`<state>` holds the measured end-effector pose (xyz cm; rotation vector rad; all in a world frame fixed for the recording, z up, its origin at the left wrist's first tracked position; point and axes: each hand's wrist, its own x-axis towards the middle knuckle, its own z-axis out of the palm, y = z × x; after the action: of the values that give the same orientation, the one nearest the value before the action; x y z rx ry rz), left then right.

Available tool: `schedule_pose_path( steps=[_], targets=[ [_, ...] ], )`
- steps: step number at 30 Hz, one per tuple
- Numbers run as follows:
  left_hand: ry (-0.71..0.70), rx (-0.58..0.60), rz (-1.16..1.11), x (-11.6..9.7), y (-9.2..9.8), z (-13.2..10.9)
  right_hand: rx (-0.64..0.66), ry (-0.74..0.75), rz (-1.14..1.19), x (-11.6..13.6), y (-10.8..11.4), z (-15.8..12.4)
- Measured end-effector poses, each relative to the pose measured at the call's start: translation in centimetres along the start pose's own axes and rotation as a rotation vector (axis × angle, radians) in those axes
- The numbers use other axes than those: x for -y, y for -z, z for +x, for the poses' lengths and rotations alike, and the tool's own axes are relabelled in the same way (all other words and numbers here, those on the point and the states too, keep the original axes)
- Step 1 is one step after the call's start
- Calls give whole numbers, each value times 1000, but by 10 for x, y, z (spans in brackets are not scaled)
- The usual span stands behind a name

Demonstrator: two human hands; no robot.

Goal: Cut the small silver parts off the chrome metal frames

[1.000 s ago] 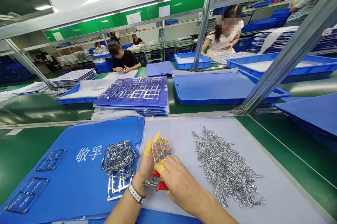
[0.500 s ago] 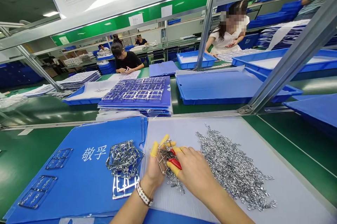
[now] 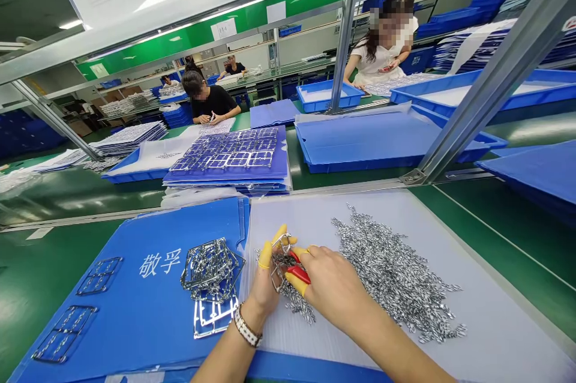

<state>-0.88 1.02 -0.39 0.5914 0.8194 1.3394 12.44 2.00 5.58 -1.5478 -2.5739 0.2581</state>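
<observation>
My left hand [image 3: 262,287], with yellow finger covers and a patterned band at the wrist, grips a small silver lattice frame [image 3: 273,280]. My right hand [image 3: 333,281], also with yellow finger covers, is closed around red-handled cutters [image 3: 299,274]. The cutters' jaws are at the frame, mostly hidden by fingers. Below both hands lies a small heap of tiny silver parts [image 3: 300,306] on a whitish sheet [image 3: 288,341]. A much larger pile of the same parts [image 3: 396,275] spreads to the right.
Tangled lattice frames [image 3: 211,269] are heaped on a blue sheet [image 3: 139,323] at left, with two single frames beyond. Behind stand stacked sheets bearing frames [image 3: 229,155] and a blue tray [image 3: 315,161]. A metal post [image 3: 486,83] slants at right. Other people sit across the benches.
The view has shifted slightly. Both hands stay together at the lattice frame, which has turned a little in my left hand. The cutters remain in my right hand.
</observation>
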Motion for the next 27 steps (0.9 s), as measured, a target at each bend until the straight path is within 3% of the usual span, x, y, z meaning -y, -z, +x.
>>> schedule_pose_path(
  steps=[5,12,27],
  targets=[
    [16,20,-19,1,-2,0,-25,9,-74,2,1,-3],
    [121,60,-116,-10,-11,-4,-73,-71,-73,-17,2,-3],
    [87,44,-42,-3,-3,-1,-61,-85,-91,-20,-1,3]
  ],
)
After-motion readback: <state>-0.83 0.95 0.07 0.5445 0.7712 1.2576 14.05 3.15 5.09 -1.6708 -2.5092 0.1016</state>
